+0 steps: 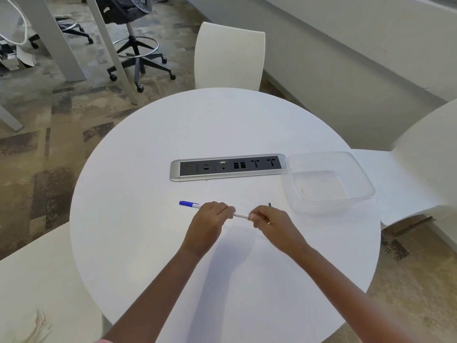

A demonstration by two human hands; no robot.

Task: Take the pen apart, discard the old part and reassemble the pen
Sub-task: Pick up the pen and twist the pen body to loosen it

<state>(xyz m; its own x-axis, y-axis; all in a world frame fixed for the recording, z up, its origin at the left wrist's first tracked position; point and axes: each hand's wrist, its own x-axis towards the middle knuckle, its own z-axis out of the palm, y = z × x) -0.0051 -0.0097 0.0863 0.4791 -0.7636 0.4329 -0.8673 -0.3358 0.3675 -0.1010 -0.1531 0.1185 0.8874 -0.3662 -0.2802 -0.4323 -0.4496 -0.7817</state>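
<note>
At frame centre, the left hand (210, 220) and right hand (268, 222) each grasp a slim white pen (241, 215) with blue cap, above the smooth round counter (148, 243).

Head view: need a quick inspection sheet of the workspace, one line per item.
Surface: round white table, mostly bare.
Job's things: white pen with blue cap, held level above the table; clear plastic container at right, looks empty.
Clutter: small dark piece behind the right hand; identity unclear.
Grippers: left hand closed on the pen's middle; right hand closed on its right end.
Cables: nothing seen on the table; built-in socket strip.
Surroundings: white chairs, black office chair, patterned carpet.
</note>
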